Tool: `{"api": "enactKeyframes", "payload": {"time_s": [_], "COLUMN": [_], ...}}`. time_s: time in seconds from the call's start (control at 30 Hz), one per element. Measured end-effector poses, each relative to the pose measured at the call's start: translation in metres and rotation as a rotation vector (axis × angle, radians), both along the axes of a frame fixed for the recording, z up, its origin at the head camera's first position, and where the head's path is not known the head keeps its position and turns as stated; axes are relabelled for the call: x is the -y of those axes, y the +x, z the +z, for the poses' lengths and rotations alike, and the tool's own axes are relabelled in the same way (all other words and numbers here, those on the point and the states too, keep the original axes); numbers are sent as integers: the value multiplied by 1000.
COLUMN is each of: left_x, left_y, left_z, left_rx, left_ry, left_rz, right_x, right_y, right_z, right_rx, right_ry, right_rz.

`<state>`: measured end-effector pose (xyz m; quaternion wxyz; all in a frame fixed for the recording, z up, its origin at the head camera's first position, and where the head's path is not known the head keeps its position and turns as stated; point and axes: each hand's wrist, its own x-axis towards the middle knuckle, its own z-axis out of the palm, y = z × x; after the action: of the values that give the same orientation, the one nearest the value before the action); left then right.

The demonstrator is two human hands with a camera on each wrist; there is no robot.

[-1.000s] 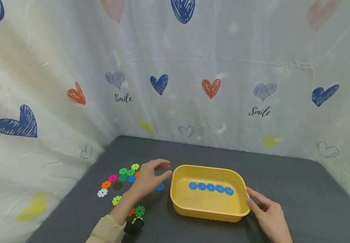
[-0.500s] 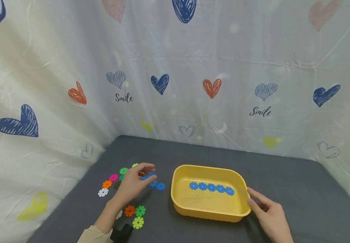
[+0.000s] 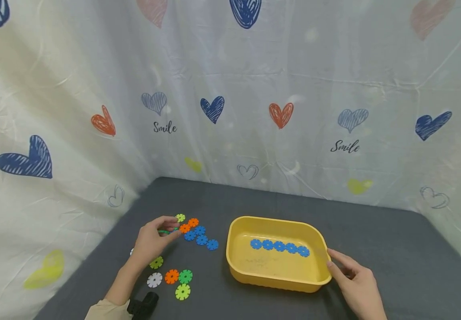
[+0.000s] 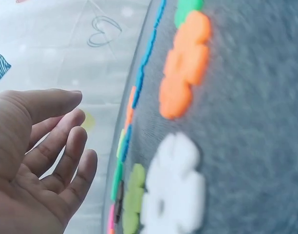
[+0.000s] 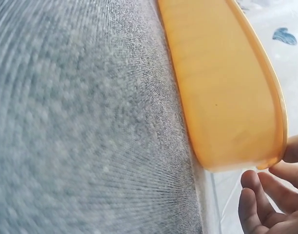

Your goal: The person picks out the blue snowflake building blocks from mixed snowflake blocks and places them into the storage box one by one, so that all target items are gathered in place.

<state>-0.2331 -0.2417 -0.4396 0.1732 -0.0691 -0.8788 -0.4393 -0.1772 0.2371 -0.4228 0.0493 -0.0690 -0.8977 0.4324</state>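
My left hand [image 3: 152, 240] hovers over flower-shaped plastic discs at the left, hiding some of them. In the left wrist view its fingers are relaxed, with nothing between thumb and fingertips. Just right of the fingertips lie an orange disc [image 3: 184, 228] and several blue discs [image 3: 201, 240]. My right hand [image 3: 356, 282] holds the right rim of a yellow plastic basin [image 3: 278, 284] with thumb and index finger, the other fingers curled below. Inside the basin, several blue discs [image 3: 280, 246] lie in a row.
Nearer the front are a white disc [image 3: 154, 280], an orange disc [image 3: 172, 276], a green disc [image 3: 185, 276] and a yellow-green disc [image 3: 182, 292]. Dark grey cloth [image 3: 406, 258] covers the table. A heart-printed curtain [image 3: 310, 169] stands behind and at the sides.
My left hand has moved left, from beside the basin to above the discs, uncovering blue and orange ones as well as the front group. The right hand has stayed at the basin's rim.
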Motion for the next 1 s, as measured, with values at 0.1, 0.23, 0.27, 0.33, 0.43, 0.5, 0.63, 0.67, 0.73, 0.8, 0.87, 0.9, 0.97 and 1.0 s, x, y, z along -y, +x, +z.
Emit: {"api": "enactKeyframes", "payload": {"time_s": [0.1,0.23,0.27,0.33,0.43,0.5,0.63,0.67,0.73,0.8,0.87,0.9,0.97,1.0], "left_x": [1,2,2,3,4,5,6,7,7,8,8,9,9,10], "left_y": [0,2,2,2,1,0,-1,-1,-1,-1,-1,0,-1,-1], "left_z": [-1,-2,-2,-2,-3,-4,-4,-4,-3,-3,-3,-3,-3,-4], "left_rx": [48,91,96,102,109,112,112,109,113,113,117,119,121,126], "left_ry": [-8,-12,-14,-21,-28,-35,-51,-57,-65,-77,-84,-87,-94,-96], "left_rz": [-2,-2,-5,-9,-16,-19,-15,-15,-4,0,5,7,9,13], "right_x": [0,1,1,1,2,2,3,3,4,4,4,3,2,2], "right_y": [0,0,1,1,2,2,3,3,3,3,2,2,2,2], "right_z": [0,-1,0,0,1,1,0,0,0,0,0,0,0,1], "right_rx": [-4,-12,-13,-24,-36,-46,-87,-101,-123,-127,-111,-100,-72,-57], "right_ry": [4,-10,-15,-25,-25,-20,-21,-18,-16,-12,-9,-10,-16,-23], "right_rz": [0,1,-3,-3,-4,-7,-11,-12,-13,-14,-12,-10,-2,2]}}
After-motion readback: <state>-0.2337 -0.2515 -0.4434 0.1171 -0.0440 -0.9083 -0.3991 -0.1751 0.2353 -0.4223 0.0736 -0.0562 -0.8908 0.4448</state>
